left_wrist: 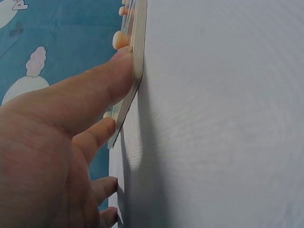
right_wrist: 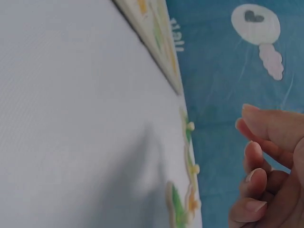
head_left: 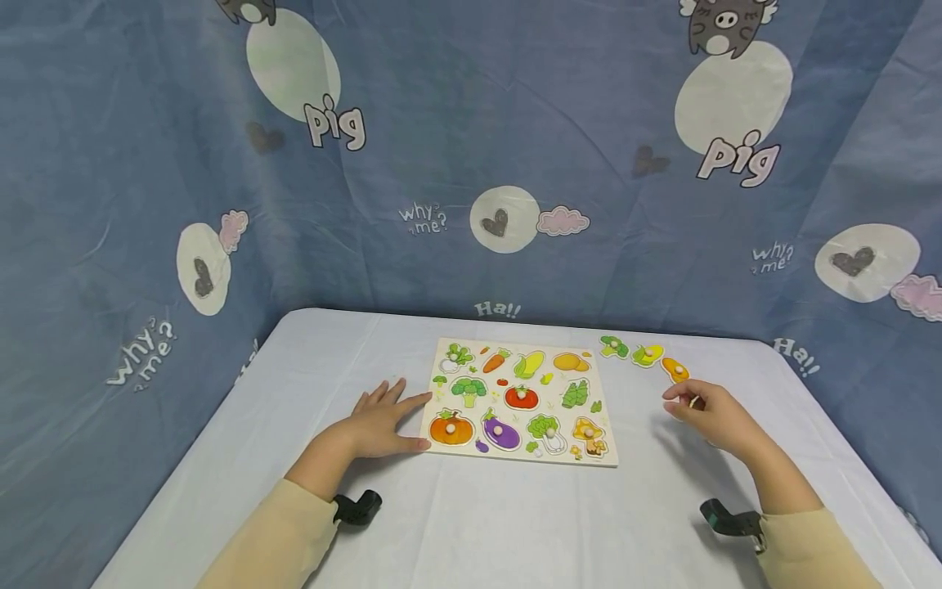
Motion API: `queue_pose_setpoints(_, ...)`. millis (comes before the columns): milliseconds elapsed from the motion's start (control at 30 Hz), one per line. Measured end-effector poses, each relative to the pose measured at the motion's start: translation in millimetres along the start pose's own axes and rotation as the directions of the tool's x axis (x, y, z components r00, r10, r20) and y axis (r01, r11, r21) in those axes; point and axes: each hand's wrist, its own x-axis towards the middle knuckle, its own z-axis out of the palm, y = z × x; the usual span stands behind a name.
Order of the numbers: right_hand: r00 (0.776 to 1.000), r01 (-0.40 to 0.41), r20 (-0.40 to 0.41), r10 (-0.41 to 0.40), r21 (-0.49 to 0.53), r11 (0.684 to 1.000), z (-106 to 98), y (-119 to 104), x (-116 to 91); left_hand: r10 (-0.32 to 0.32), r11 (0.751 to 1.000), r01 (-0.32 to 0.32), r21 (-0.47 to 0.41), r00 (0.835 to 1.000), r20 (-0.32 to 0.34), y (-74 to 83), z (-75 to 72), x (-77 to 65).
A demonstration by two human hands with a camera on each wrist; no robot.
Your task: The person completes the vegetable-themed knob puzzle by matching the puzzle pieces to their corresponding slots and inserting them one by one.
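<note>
A wooden vegetable peg puzzle board (head_left: 484, 451) lies flat on the table. My left hand (head_left: 384, 423) is spread at its left side, with the thumb and index finger touching the edge. Knobbed pieces sit in it, among them a pumpkin (head_left: 444, 436), an eggplant (head_left: 508, 438), a tomato (head_left: 513, 404) and a mushroom (head_left: 586, 424). Right of the board, my right hand (head_left: 712, 415) hovers over the table, fingers loosely bent and holding nothing. Closest to it is a loose orange-yellow piece (head_left: 672, 367). Below that hand, a green piece (right_wrist: 176, 205) shows in the right wrist view.
Beyond the board's far right corner lie a loose broccoli piece (head_left: 613, 348) and a loose corn piece (head_left: 645, 357). The table has a white cloth (head_left: 500, 523). A blue pig-print curtain (head_left: 412, 278) hangs behind it and along the sides.
</note>
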Motion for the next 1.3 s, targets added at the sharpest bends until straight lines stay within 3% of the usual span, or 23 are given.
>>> queue_pose_setpoints(300, 0.995, -0.095, -0.011, 0.095, 0.029, 0.995, -3.5, 20.0, -4.4, -0.009, 1.0, 0.009, 0.003, 1.0, 0.009, 2.8, -1.2, -0.2)
queue_pose_setpoints(667, 0.99, -0.133, -0.045, 0.132, -0.012, 0.991, -9.3, 45.6, 2.8, -0.01, 1.0, 0.01, -0.005, 1.0, 0.006, 3.3, -0.9, -0.1)
queue_pose_setpoints(1300, 0.964, -0.265, 0.022, 0.264, 0.036, 0.964, -8.7, 60.1, 16.3, -0.014, 1.0, 0.014, -0.009, 1.0, 0.002, 1.7, -0.7, -1.1)
